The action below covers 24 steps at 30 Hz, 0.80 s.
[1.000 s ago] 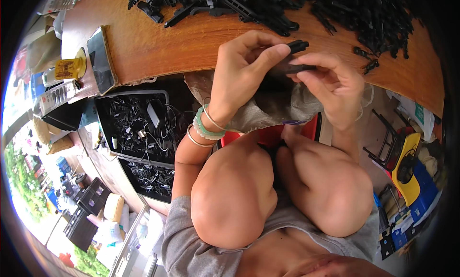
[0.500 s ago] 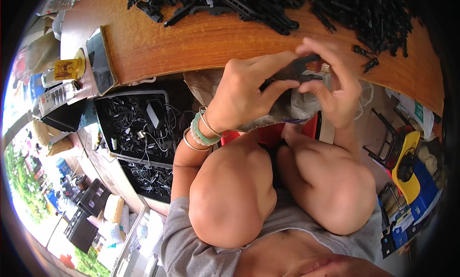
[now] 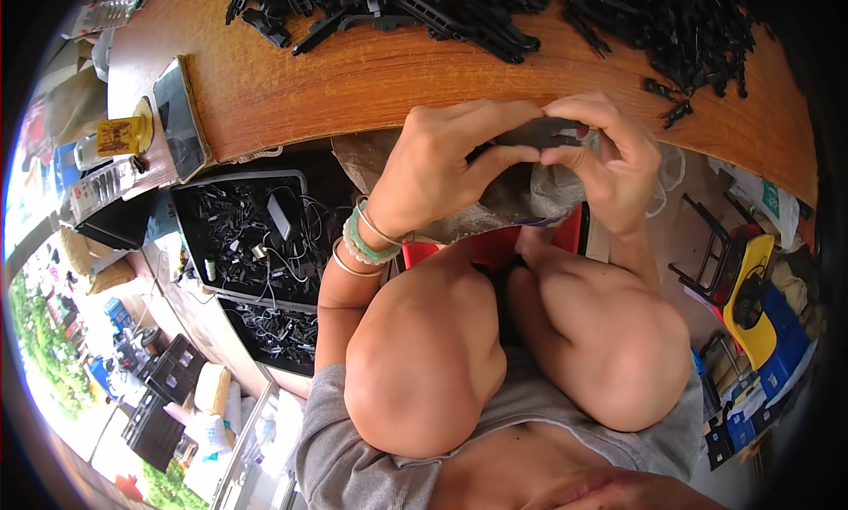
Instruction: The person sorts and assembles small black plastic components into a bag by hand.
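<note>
A black plastic part (image 3: 535, 134) is held between both my hands, just off the near edge of the wooden table (image 3: 353, 90). Around its left end my left hand (image 3: 455, 157) is closed, thumb below and fingers above. My right hand (image 3: 609, 157) pinches the other end between thumb and fingers. The part's exact kind cannot be made out, since my fingers cover both ends. Below my hands, a greyish plastic bag (image 3: 521, 192) hangs open over something red.
Long black plastic parts (image 3: 424, 15) lie heaped at the table's far side, with smaller black pieces (image 3: 680, 33) piled to the right. A phone (image 3: 183, 117) lies at left. Black crates (image 3: 247, 227) of small parts and cables stand lower left. A yellow-and-black folding chair (image 3: 751, 302) is at right.
Both hands have lowered slightly and the black part has turned flatter. My right fingers, raised and arched before, have come down onto its right end.
</note>
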Each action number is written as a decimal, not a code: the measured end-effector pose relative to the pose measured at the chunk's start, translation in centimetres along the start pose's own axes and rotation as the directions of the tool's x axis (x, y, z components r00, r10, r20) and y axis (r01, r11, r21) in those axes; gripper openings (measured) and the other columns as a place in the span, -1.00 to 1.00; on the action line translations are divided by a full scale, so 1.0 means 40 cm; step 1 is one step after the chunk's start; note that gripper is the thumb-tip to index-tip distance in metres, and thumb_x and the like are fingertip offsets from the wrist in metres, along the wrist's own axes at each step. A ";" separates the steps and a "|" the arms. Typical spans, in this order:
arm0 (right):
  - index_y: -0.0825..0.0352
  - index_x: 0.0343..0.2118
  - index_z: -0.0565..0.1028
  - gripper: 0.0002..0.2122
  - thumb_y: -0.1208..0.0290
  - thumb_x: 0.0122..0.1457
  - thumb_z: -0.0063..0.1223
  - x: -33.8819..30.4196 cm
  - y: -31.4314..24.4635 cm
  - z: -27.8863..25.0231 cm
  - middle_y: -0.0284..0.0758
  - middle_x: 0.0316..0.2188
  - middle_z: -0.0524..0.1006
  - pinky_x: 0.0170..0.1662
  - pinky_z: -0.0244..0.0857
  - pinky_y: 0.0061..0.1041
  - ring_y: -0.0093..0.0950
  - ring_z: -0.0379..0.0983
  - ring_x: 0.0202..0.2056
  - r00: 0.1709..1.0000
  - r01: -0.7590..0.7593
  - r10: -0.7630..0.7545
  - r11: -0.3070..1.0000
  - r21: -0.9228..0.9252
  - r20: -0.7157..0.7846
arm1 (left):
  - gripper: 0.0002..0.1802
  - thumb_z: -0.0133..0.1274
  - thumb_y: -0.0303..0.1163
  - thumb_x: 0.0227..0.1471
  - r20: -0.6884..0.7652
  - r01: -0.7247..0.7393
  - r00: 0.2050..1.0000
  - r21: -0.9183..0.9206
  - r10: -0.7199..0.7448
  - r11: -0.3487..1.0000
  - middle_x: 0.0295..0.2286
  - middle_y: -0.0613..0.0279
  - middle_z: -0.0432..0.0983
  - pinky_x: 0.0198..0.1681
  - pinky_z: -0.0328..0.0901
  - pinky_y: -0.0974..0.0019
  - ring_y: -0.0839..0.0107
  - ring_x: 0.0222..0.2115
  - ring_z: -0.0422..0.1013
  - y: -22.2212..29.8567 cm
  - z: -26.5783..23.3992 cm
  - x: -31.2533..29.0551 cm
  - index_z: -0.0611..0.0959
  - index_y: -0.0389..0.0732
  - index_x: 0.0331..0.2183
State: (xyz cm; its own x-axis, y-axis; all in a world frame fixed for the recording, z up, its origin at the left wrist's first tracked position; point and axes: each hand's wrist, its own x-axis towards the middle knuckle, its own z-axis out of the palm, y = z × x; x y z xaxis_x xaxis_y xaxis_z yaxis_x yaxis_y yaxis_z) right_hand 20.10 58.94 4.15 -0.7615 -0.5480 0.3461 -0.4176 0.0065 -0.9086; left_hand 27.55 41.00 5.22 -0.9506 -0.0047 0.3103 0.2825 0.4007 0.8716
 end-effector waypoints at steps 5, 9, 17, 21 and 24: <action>0.34 -0.29 0.56 -0.70 0.49 -0.16 0.33 0.001 0.004 -0.021 -0.36 -0.39 0.56 -0.49 0.18 -0.63 -0.55 0.38 -0.50 0.992 -0.022 0.025 0.999 -0.026 0.124 | -0.68 0.24 -0.46 -0.15 0.059 0.056 0.997 -0.045 -0.053 0.997 -0.44 0.06 0.57 -0.41 0.39 0.29 0.11 -0.43 0.50 -0.004 -0.013 -0.001 0.61 -0.28 -0.26; 0.33 -0.29 0.56 -0.74 0.50 -0.11 0.29 0.030 -0.020 -0.039 -0.36 -0.40 0.56 -0.55 0.16 -0.67 -0.61 0.39 -0.51 0.930 -0.184 0.208 0.977 -0.104 0.304 | -0.78 0.22 -0.47 -0.14 -0.170 -0.070 0.977 0.308 0.127 0.949 -0.53 0.18 0.50 -0.50 0.34 0.34 0.28 -0.55 0.46 -0.058 -0.070 0.025 0.63 -0.23 -0.34; 0.33 -0.40 0.52 -0.85 0.50 -0.05 0.24 0.115 0.110 -0.046 -0.37 -0.45 0.42 -0.30 0.30 -0.43 -0.37 0.37 -0.34 0.986 0.079 -0.164 0.578 -0.812 -0.021 | -0.67 0.07 -0.55 -0.21 -0.082 -0.103 0.942 0.853 0.326 0.512 -0.53 0.28 0.27 -0.56 0.25 0.36 0.38 -0.51 0.36 -0.153 -0.056 0.064 0.52 -0.15 -0.27; 0.34 -0.38 0.51 -0.86 0.55 -0.03 0.20 0.090 0.104 -0.054 -0.36 -0.42 0.45 -0.32 0.31 -0.45 -0.36 0.38 -0.37 0.975 0.144 -0.221 0.519 -0.843 0.031 | -0.72 0.04 -0.63 -0.17 -0.179 -0.073 0.926 0.780 0.334 0.621 -0.52 0.26 0.35 -0.53 0.30 0.40 0.40 -0.54 0.40 -0.141 -0.031 0.034 0.51 -0.20 -0.30; 0.36 -0.34 0.51 -0.88 0.60 0.03 0.12 0.062 0.094 -0.038 -0.35 -0.36 0.48 -0.32 0.31 -0.53 -0.44 0.40 -0.38 0.960 0.072 -0.224 0.777 -0.625 -0.167 | -0.79 -0.14 -0.69 0.02 -0.617 0.059 0.785 -0.018 -0.058 0.998 -0.38 0.10 0.51 -0.41 0.43 0.39 0.41 -0.53 0.50 -0.108 -0.002 -0.009 0.39 -0.31 -0.24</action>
State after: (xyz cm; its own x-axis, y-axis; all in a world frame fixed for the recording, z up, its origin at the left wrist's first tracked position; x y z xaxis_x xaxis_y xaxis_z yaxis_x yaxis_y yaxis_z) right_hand 15.88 58.86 1.95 -0.7205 -0.3882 0.5746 -0.6896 0.4884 -0.5348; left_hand 26.70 39.18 1.37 -0.6831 -0.5922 0.4274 0.2277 0.3833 0.8951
